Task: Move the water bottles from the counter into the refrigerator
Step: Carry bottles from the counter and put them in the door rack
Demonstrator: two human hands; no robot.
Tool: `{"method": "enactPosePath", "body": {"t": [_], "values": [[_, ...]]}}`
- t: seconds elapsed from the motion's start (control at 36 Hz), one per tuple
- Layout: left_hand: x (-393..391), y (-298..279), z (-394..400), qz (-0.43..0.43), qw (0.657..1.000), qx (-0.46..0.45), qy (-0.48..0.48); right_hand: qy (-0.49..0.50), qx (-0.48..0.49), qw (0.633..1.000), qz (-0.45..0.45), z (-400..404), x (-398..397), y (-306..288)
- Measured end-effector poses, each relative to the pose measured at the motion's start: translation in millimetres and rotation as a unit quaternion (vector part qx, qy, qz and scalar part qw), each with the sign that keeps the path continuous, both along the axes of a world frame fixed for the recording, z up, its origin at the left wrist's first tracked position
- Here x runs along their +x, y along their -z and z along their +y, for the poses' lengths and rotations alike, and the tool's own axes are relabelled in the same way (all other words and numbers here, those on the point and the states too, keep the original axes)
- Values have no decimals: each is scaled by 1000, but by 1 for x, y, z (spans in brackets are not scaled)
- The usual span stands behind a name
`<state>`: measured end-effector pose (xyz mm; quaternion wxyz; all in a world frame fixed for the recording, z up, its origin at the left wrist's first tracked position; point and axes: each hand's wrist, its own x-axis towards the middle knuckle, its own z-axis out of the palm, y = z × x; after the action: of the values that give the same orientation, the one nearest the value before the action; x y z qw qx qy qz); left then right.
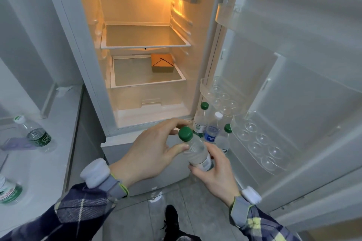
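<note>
The refrigerator [92, 76] is open, and its door [305, 88] is swung wide to the right. Three water bottles are already standing together in the bottom door shelf [233, 154]: a tall one with a green cap [201, 121], one with a white cap and a blue label [213, 129], and a shorter one with a green cap [225, 139]. So that part of the job looks done. A fourth bottle with a green cap [195, 152] is being held in the air, tilted, just in front of the door shelf and close to the three bottles. It is gripped low on its body by the right hand [215, 174], whose fingers are wrapped around it. The left hand [154, 152] is at the upper part of the bottle, near the cap; its thumb and fingers are bent toward the bottle, but it cannot be told for sure if a real grip is made there. This bottle is not yet put down. On the counter [58, 123] at the left, two more bottles are seen: one with a white and green cap [36, 135] and one at the edge of the view [9, 191]. These are left to be moved, so the task seems a bit more than half done. A brown box [162, 63] sits on an inner shelf [145, 46].
</note>
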<state>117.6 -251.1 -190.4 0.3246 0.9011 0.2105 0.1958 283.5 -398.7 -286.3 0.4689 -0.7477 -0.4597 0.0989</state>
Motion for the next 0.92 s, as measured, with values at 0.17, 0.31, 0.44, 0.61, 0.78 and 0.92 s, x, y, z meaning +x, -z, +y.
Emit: {"method": "enactPosePath", "body": {"t": [0.17, 0.31, 0.44, 0.61, 0.78, 0.92], "values": [[-17, 16, 18, 50, 997, 21, -48, 91, 14, 995, -40, -15, 19, 24], [-20, 29, 18, 87, 994, 25, -59, 152, 4, 987, -50, -24, 30, 41], [-21, 32, 20, 102, 992, 19, -67, 196, -6, 981, -7, -30, 42, 60], [-25, 36, 25, 129, 989, 15, -72, 249, -29, 967, 50, -30, 55, 77], [-28, 38, 26, 136, 988, 8, -72, 268, -30, 956, 114, -32, 58, 82], [-29, 40, 28, 135, 988, 4, -77, 285, -36, 949, 132, -31, 60, 83]]}}
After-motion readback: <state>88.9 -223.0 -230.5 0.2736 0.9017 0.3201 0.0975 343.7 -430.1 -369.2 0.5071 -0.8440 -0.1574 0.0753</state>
